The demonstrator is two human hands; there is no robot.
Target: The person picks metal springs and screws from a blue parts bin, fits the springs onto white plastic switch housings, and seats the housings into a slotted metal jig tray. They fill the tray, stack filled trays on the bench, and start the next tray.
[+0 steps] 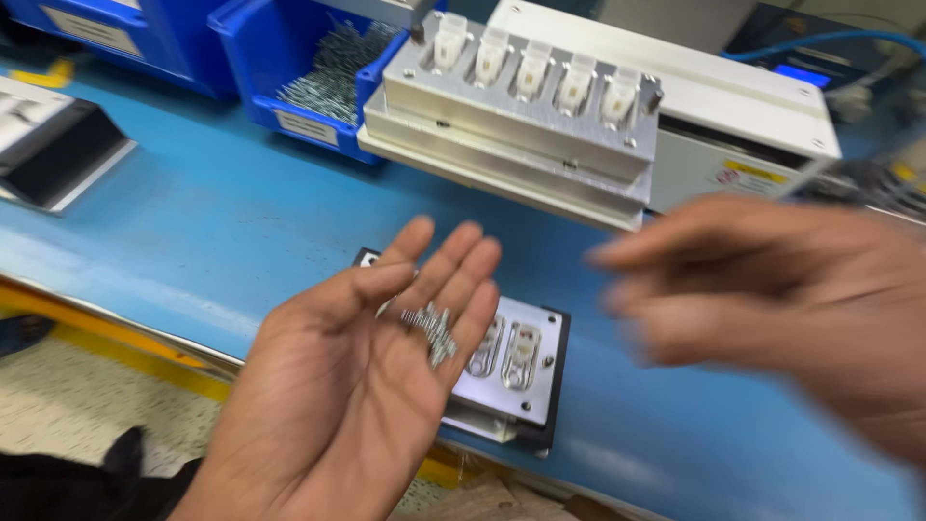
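In the head view, a small heap of metal springs (431, 330) was cupped in the open left hand (367, 376) above a small fixture plate (521, 386) on the blue counter (212, 232), two clear pieces being seated there already, while the blurred right hand (772, 299) was held empty, fingers loosely spread, nearby.

Bright, even light; motion-blurred right hand (772, 299)

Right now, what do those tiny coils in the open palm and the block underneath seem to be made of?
The small springs in the left hand look like bright steel wire: silvery, shiny, finely coiled. The fixture plate beneath looks like machined aluminium with a matte grey face and screws, on a dark base; the exact metal is uncertain.
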